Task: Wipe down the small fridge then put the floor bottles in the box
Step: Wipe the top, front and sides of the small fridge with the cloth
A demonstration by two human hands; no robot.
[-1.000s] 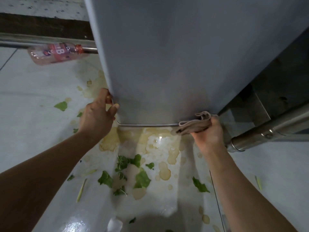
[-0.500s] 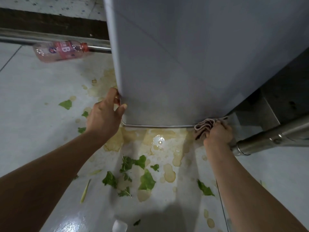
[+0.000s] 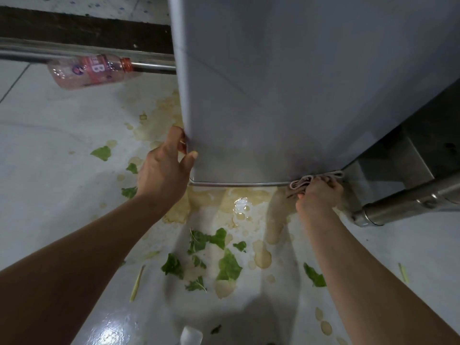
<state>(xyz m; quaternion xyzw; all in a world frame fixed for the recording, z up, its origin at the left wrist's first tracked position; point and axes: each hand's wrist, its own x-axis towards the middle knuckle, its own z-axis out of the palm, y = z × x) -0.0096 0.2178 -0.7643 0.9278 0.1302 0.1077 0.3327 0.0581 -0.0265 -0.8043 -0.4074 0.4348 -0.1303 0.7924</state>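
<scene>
The fridge [image 3: 286, 95] runs off the top and right edges. The left hand's [image 3: 163, 170] fingertips vanish behind its corner. The right hand [image 3: 317, 192] covers most of the cloth [image 3: 301, 183]. The bottle's [image 3: 92, 72] label is too blurred to read.

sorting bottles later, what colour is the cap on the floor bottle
Orange-red cap on the pink-labelled bottle, head view.
</scene>
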